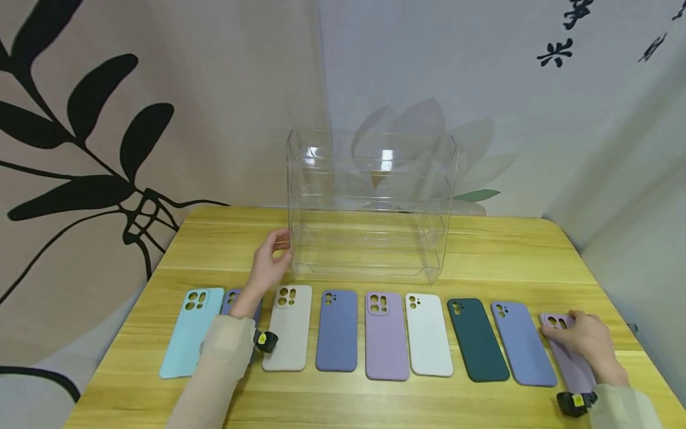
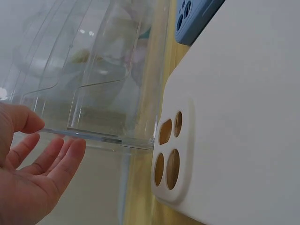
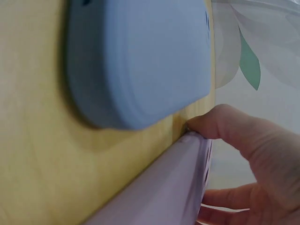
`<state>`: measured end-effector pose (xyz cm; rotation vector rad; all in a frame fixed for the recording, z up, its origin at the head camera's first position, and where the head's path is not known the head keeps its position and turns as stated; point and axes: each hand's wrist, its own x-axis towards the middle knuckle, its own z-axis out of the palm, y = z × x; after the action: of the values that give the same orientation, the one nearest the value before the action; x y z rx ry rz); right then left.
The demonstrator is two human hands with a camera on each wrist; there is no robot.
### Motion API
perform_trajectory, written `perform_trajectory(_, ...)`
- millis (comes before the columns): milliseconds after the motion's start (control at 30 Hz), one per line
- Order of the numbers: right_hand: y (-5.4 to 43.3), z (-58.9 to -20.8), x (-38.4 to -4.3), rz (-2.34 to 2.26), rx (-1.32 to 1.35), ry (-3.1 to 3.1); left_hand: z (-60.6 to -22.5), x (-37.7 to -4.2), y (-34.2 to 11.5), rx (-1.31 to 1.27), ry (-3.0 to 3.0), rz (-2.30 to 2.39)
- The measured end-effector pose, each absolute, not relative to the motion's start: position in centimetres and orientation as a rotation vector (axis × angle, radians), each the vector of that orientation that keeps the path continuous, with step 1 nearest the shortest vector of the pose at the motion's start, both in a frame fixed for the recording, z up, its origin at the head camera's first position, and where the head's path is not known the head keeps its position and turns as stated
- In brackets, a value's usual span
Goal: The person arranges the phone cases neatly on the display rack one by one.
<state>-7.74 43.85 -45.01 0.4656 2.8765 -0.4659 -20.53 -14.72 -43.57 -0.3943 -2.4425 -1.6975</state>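
A clear tiered plastic rack (image 1: 370, 238) stands toward the back of the wooden table. My left hand (image 1: 270, 262) is at its left side, and in the left wrist view the loosely bent fingers (image 2: 68, 161) lie along the rack's side edge. At the far right of a row of phone cases, my right hand (image 1: 586, 339) grips a light purple phone case (image 1: 573, 363) by its camera end. In the right wrist view the thumb is on one edge of that case (image 3: 164, 187), with fingers on the other side.
Along the table (image 1: 504, 256) lie a turquoise case (image 1: 184, 345), a beige one (image 1: 292, 333), a blue one (image 1: 336, 333), a purple one (image 1: 387, 339), a white one (image 1: 430, 339), a dark green one (image 1: 479, 342) and a periwinkle one (image 1: 524, 345). My left forearm partly covers another blue-purple case (image 1: 232, 298).
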Motion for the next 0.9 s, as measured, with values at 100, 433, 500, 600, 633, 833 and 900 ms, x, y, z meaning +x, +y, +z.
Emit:
perform_trajectory(100,43.9,-45.0,-7.7,-0.481,0.479,2.88,-43.6,-20.6,-14.7,-0.377,-2.433,-1.723)
perform_trajectory(433,43.4,-43.6,-7.3,-0.549,0.39,3.011,-43.7,-20.8,-14.8,-0.239,-2.4,-1.919)
perform_trajectory(500,43.1,-43.3,-7.4,-0.538,0.387,3.08,-43.7,-20.8,-14.9,-0.204,-2.403,-1.949)
perform_trajectory(600,42.6,-42.7,-7.4,-0.539,0.392,3.151,-43.7,-20.8,-14.9,-0.178,-2.404,-1.972)
perform_trajectory(633,42.5,-42.5,-7.4,-0.539,0.393,3.169,-43.7,-20.8,-14.9,-0.177,-2.404,-1.976)
perform_trajectory(833,41.3,-41.4,-7.6,-0.564,0.402,3.242,-43.7,-20.8,-15.0,-0.171,-2.4,-1.994)
perform_trajectory(900,40.8,-41.0,-7.7,-0.577,0.409,3.247,-43.7,-20.8,-14.9,-0.167,-2.4,-1.993)
